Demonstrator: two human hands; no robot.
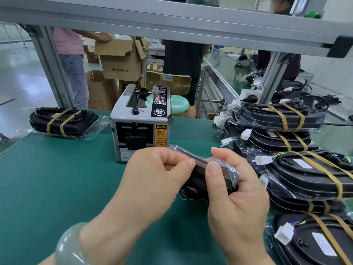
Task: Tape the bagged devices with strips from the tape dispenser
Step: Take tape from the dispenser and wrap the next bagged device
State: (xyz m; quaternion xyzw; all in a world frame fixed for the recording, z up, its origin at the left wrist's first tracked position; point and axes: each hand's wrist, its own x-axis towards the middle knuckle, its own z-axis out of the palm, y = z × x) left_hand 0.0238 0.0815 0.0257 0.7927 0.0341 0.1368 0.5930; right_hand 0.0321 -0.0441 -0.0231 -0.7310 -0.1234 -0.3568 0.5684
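Your left hand [152, 180] and right hand [235, 197] hold one bagged device [198, 181] over the green counter [57, 178]. The left pinches the clear bag at the device's upper edge between thumb and curled fingers, and the right curls its fingers round the far end with the thumb pressed on the plastic. The tape dispenser [140, 127] stands on the counter at 12 o'clock from your hands, near them, while a pile of taped devices [305, 175] lies at 3 o'clock and a single taped device [63, 121] at 10 o'clock, well apart.
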